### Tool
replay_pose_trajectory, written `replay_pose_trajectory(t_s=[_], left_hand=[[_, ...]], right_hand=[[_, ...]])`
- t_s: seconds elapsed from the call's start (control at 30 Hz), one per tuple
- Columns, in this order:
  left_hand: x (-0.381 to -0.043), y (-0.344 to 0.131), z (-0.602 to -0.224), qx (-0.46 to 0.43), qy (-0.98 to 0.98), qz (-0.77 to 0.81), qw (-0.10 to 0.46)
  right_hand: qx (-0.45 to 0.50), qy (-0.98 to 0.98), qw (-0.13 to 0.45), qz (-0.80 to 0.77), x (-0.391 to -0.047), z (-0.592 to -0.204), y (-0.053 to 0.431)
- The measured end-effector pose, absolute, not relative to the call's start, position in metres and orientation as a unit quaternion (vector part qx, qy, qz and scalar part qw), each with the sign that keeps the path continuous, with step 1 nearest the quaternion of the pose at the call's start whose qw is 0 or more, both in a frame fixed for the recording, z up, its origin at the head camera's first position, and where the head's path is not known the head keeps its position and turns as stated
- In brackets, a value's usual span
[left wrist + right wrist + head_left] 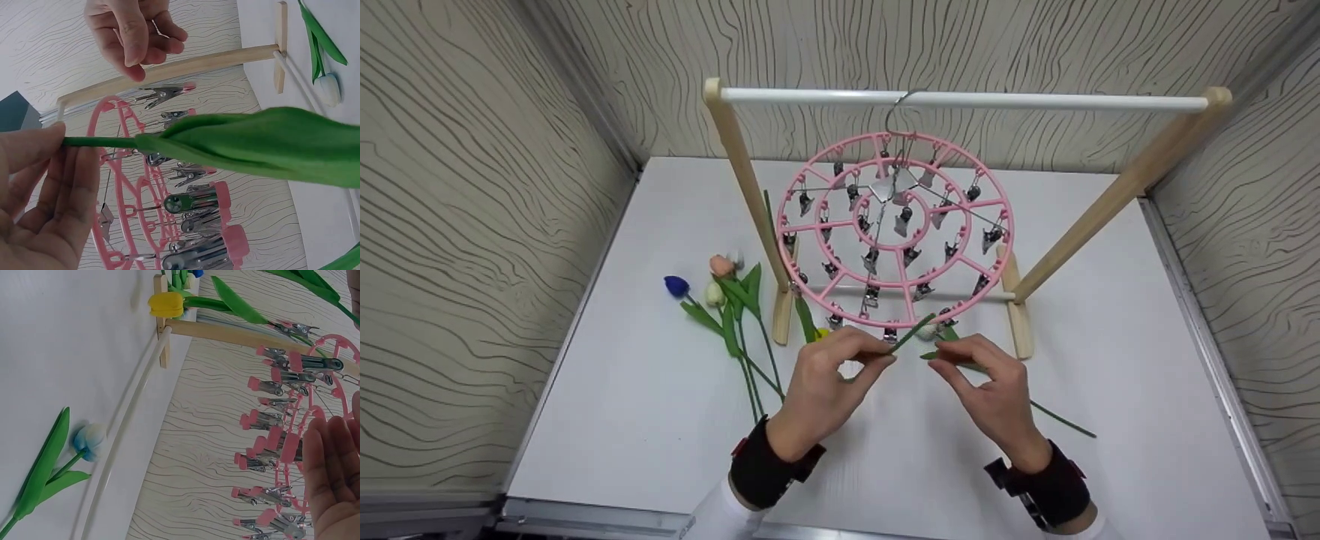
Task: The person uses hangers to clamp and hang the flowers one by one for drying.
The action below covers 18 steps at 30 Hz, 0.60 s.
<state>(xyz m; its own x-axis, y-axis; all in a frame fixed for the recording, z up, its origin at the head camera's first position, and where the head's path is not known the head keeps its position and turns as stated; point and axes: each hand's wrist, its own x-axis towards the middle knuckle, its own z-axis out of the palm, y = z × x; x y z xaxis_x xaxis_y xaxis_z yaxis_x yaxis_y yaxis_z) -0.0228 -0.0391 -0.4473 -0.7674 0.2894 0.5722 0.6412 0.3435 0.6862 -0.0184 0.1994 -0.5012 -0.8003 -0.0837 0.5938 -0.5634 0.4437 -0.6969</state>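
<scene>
My left hand (826, 386) pinches the green stem (101, 142) of an artificial tulip between thumb and fingertips, close to the stem's end. In the left wrist view its long leaf (264, 143) extends away from the fingers; its blossom is out of sight. To the right, my right hand (997, 390) holds nothing, fingers loosely bent and thumb apart. Just beyond both hands hangs a pink round clip hanger (896, 285) with metal clips. A yellow tulip (166, 305) hangs blossom-down at the hanger's left side.
A wooden stand with a white rail (810, 96) carries the hanger by its hook. On the white table (607, 390), blue, peach and white tulips (714, 294) lie at left. A white-blue tulip (90, 440) lies under the hanger's front, its stem pointing right. Patterned walls enclose the back and sides.
</scene>
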Motion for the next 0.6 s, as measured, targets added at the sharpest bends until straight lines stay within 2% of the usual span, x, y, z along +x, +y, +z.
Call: replay_pose_trajectory(t_s=[0.27, 0.6], left_hand=[[-0.025, -0.047, -0.442, -0.267, -0.760, -0.568, 0.170], [-0.026, -0.049, -0.447, -0.229, -0.737, -0.614, 0.164]], right_hand=[[0.206, -0.813, 0.243, 0.488, -0.027, -0.499, 0.177], [0.190, -0.827, 0.212, 0.486, -0.037, -0.500, 0.157]])
